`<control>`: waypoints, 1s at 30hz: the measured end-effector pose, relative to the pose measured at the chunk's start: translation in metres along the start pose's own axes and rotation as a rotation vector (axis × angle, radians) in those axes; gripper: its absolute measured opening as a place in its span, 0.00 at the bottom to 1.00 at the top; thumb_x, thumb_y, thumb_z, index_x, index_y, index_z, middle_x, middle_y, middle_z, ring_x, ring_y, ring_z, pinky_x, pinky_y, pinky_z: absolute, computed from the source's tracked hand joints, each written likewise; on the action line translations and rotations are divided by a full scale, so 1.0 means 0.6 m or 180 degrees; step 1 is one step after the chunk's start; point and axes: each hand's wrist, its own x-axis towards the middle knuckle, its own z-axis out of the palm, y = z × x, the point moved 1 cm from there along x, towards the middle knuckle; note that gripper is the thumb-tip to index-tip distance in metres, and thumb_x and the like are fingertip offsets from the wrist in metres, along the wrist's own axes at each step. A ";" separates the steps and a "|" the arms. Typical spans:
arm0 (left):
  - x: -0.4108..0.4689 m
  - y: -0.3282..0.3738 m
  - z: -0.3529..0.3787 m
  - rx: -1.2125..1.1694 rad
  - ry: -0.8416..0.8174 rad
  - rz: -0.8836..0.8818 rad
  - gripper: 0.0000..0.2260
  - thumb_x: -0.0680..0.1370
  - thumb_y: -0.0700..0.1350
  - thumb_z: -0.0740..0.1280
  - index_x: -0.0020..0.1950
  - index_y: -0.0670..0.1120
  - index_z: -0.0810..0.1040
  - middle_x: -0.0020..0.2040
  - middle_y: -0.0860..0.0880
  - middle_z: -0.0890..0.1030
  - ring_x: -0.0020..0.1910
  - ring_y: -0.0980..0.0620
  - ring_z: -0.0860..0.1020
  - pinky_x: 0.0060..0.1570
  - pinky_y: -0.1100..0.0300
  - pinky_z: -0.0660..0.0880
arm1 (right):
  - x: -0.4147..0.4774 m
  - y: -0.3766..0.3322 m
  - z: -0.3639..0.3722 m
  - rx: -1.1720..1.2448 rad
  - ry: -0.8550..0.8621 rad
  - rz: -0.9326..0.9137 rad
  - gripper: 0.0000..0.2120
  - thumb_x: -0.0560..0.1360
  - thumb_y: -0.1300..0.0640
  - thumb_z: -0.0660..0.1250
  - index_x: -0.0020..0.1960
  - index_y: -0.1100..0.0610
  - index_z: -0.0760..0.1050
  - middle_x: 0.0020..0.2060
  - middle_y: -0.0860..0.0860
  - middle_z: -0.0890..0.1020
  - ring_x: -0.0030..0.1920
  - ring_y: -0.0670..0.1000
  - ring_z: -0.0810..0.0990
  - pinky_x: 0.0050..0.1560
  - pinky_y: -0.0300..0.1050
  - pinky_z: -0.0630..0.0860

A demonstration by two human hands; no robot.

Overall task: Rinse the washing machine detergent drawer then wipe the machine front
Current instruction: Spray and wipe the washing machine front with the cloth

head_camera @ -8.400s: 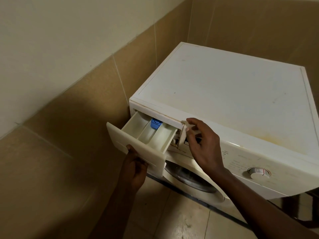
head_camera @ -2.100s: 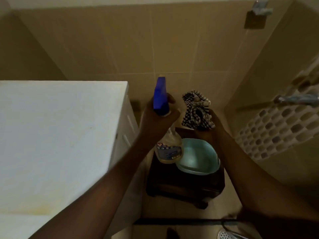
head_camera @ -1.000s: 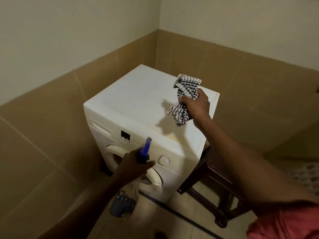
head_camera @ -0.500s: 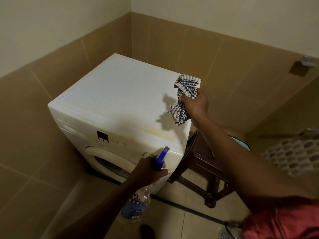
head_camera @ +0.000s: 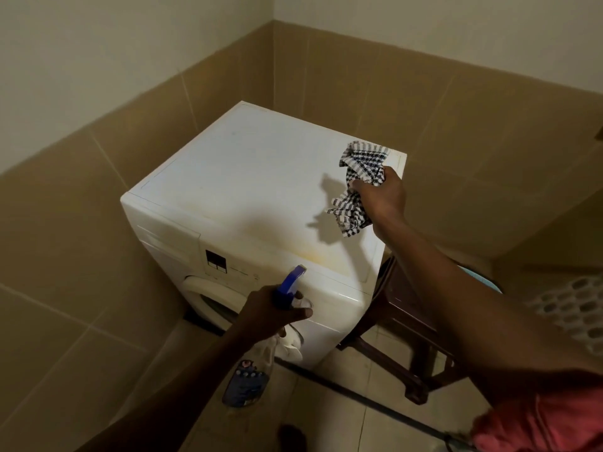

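Gripping the spray bottle (head_camera: pixel 257 363) by its neck with the left hand (head_camera: pixel 270 313) before the washing machine (head_camera: pixel 248 177) front, right hand (head_camera: pixel 380 197) clenching the soft, light cloth (head_camera: pixel 359 187) bunched above the lid; bottle probably light, maybe slick.

dim, warm light | hard shadows on washing machine (head_camera: pixel 261 177) top | edges bowed | foreground perhaps slightly soft

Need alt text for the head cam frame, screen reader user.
A person stands over a white washing machine, left hand gripping a blue-topped spray bottle at its front, right hand holding a checked cloth above the lid. The detergent drawer is closed.
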 end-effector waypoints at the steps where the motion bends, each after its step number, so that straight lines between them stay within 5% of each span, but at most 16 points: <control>1: 0.000 -0.003 -0.010 0.0015 0.0035 0.0020 0.10 0.74 0.51 0.73 0.48 0.48 0.77 0.36 0.54 0.80 0.26 0.62 0.78 0.31 0.70 0.75 | -0.002 0.000 0.009 0.0005 -0.0042 0.0013 0.14 0.66 0.57 0.73 0.50 0.52 0.76 0.45 0.50 0.83 0.45 0.52 0.83 0.47 0.51 0.82; 7: -0.004 -0.047 -0.057 -0.0070 0.0596 -0.0353 0.12 0.73 0.50 0.75 0.39 0.45 0.75 0.28 0.51 0.78 0.25 0.57 0.78 0.38 0.61 0.79 | -0.004 -0.007 0.046 -0.0018 -0.0211 -0.0008 0.15 0.67 0.57 0.73 0.52 0.53 0.76 0.46 0.50 0.83 0.47 0.52 0.82 0.48 0.49 0.81; 11: -0.007 -0.053 -0.080 -0.0181 0.0360 -0.0360 0.11 0.73 0.50 0.75 0.49 0.46 0.78 0.37 0.48 0.82 0.28 0.57 0.80 0.36 0.62 0.79 | -0.007 -0.012 0.067 -0.0043 -0.0318 -0.0022 0.17 0.66 0.57 0.73 0.54 0.52 0.76 0.47 0.49 0.83 0.47 0.52 0.82 0.49 0.50 0.81; 14: -0.017 -0.047 -0.103 -0.0263 0.0318 -0.0402 0.10 0.73 0.49 0.75 0.43 0.44 0.77 0.34 0.48 0.79 0.34 0.50 0.80 0.44 0.51 0.81 | -0.013 -0.015 0.083 -0.0034 -0.0409 0.0003 0.17 0.66 0.58 0.72 0.54 0.52 0.76 0.46 0.49 0.82 0.46 0.51 0.82 0.50 0.50 0.81; 17: -0.025 -0.047 -0.128 -0.0154 0.0611 -0.0555 0.13 0.72 0.48 0.76 0.38 0.43 0.74 0.30 0.49 0.75 0.31 0.50 0.77 0.39 0.57 0.76 | -0.017 -0.023 0.100 -0.0028 -0.0498 -0.0015 0.16 0.66 0.58 0.72 0.53 0.52 0.76 0.46 0.49 0.82 0.46 0.51 0.81 0.49 0.48 0.81; 20: -0.026 -0.044 -0.153 -0.0156 0.0908 -0.0545 0.13 0.72 0.48 0.76 0.40 0.41 0.76 0.32 0.47 0.79 0.32 0.49 0.79 0.40 0.55 0.78 | -0.021 -0.031 0.116 -0.0035 -0.0581 -0.0046 0.16 0.66 0.58 0.72 0.53 0.52 0.76 0.47 0.49 0.82 0.47 0.51 0.81 0.48 0.46 0.80; 23: -0.023 -0.035 -0.162 -0.0097 0.0590 -0.0362 0.11 0.72 0.49 0.76 0.43 0.44 0.77 0.34 0.50 0.79 0.35 0.52 0.79 0.41 0.57 0.77 | -0.025 -0.034 0.131 -0.0055 -0.0660 -0.0086 0.15 0.66 0.58 0.72 0.52 0.52 0.76 0.46 0.49 0.82 0.47 0.51 0.81 0.48 0.46 0.80; 26: -0.017 -0.043 -0.175 -0.0339 0.0538 -0.0399 0.12 0.72 0.49 0.75 0.43 0.42 0.77 0.33 0.48 0.78 0.37 0.48 0.79 0.49 0.47 0.79 | -0.021 -0.039 0.139 -0.0032 -0.0723 -0.0142 0.15 0.67 0.58 0.72 0.52 0.52 0.76 0.45 0.48 0.81 0.46 0.51 0.81 0.46 0.44 0.79; 30: -0.017 -0.057 -0.198 -0.0623 0.0956 -0.0654 0.16 0.72 0.47 0.76 0.46 0.36 0.76 0.32 0.46 0.75 0.33 0.47 0.77 0.48 0.47 0.80 | -0.004 -0.041 0.143 -0.0102 -0.0702 -0.0186 0.16 0.67 0.57 0.72 0.54 0.53 0.76 0.47 0.49 0.82 0.47 0.52 0.81 0.49 0.47 0.79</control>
